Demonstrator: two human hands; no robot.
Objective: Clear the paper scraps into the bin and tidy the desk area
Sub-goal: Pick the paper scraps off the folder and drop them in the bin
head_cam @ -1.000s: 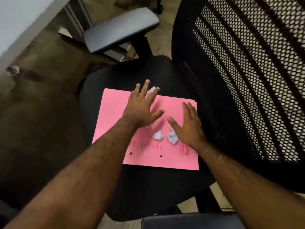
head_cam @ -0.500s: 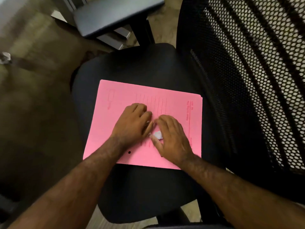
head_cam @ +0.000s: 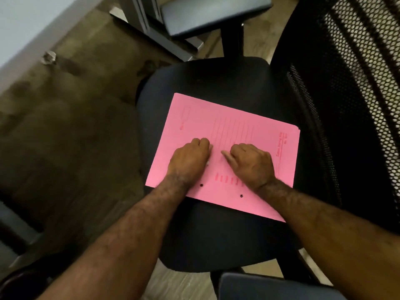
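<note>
both hands [head_cam: 190,159] [head_cam: 252,163] now apart, curled shut on pink folder [head_cam: 238,126]

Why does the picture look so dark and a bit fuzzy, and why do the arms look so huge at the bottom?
Head view: the light is dim, so the floor and black chair seat lose detail; the mesh backrest and upper armrest are smeared by blur; the wide lens swells the near forearms, while the left hand and right hand on the pink folder look small.
</note>
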